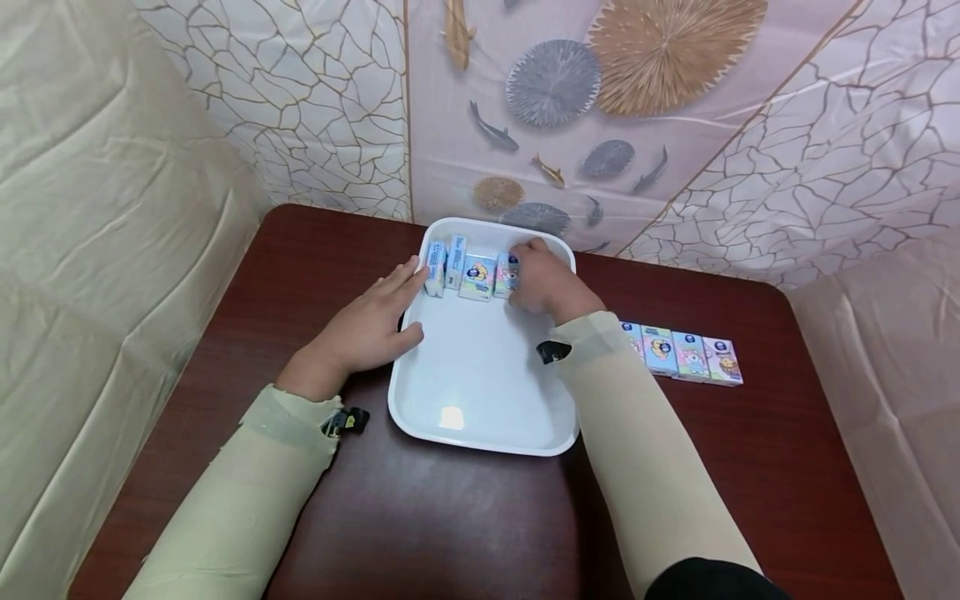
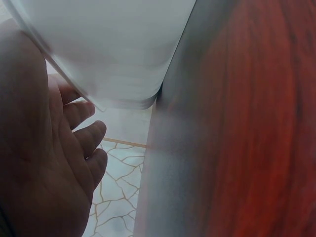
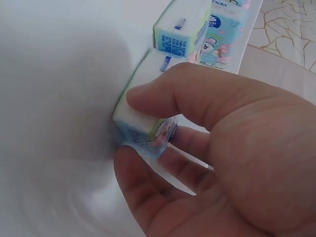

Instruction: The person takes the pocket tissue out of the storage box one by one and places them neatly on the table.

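Observation:
A white tray [image 1: 480, 375] lies on the table, with small packs of tissues [image 1: 477, 277] in a row along its far end. My right hand [image 1: 543, 279] reaches into the far right part of the tray and grips the rightmost pack of tissues [image 1: 504, 275]. In the right wrist view the thumb presses on this pack [image 3: 143, 96] and the fingers curl beneath it; another pack [image 3: 177, 34] lies right behind. My left hand [image 1: 367, 329] rests on the tray's left rim with fingers extended, near two narrow packs [image 1: 435, 268]. The left wrist view shows it against the tray wall [image 2: 113, 59].
On the table right of the tray, several more tissue packs [image 1: 690, 356] lie side by side, partly hidden by my right sleeve [image 1: 645, 433]. The dark red wooden table [image 1: 787, 467] meets a patterned cloth [image 1: 322, 108] at the back.

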`<state>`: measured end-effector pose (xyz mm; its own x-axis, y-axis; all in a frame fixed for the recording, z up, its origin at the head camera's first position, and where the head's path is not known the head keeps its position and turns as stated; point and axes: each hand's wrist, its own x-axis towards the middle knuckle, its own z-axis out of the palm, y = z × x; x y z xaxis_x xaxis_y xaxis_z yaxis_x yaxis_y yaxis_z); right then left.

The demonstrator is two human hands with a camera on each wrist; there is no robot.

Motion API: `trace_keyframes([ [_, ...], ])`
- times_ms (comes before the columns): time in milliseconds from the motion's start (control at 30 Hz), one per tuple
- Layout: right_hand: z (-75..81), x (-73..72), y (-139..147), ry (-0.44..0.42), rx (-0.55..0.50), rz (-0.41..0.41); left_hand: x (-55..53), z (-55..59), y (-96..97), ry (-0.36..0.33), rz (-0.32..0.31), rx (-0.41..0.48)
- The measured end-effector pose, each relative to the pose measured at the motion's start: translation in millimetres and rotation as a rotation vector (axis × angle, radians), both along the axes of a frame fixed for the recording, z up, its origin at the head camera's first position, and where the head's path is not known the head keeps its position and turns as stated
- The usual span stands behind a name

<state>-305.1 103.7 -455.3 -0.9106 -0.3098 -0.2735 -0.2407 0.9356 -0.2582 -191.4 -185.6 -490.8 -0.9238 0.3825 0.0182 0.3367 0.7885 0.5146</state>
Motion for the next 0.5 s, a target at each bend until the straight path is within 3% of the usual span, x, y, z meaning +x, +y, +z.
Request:
trace_keyframes([
  [267,-0.1,1.7,0,-0.024,-0.009,0.0,0.1,-1.6,1.0,0.002,0.008,0.008],
  [500,10.0,9.8,-2,-0.031,-0.017,0.001,-0.5,-0.6,1.0,0.004,0.005,0.001],
])
